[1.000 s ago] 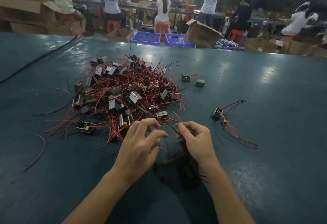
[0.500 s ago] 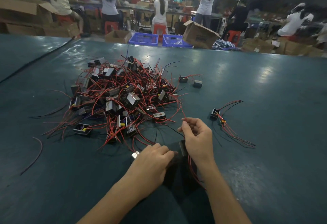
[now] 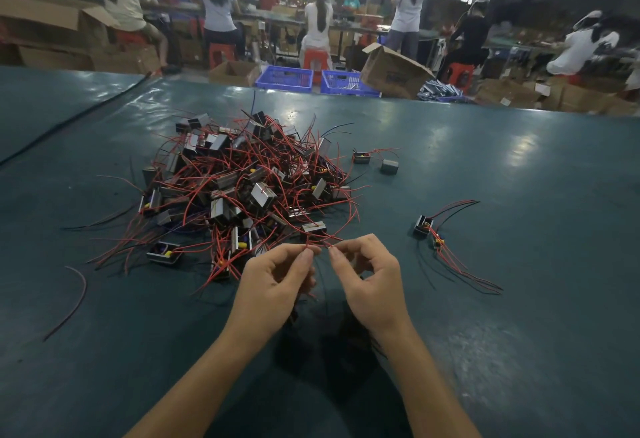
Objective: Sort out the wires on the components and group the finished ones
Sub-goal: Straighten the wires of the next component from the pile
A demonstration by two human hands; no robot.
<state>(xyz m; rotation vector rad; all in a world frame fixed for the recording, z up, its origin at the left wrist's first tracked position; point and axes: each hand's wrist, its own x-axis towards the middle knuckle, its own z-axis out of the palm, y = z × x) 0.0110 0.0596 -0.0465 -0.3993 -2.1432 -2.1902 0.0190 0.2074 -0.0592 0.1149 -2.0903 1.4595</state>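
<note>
Here, the left hand [image 3: 277,285] and right hand [image 3: 370,285] each pinch thin red wires [image 3: 320,243] between thumb and fingers [image 3: 306,259]. Just beyond the fingers, a tangled pile of small black red-wired components [image 3: 242,188] lies on the dark green surface [image 3: 519,299]. Two separate wired components [image 3: 424,226] lie to the right.

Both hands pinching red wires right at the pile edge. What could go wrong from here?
1. The red wires pinched between the left hand and right hand seem to lead into the pile; pulling could drag other components along.
2. The finished group lies near the right hand, wires trailing; a careless set-down could retangle them.
</note>
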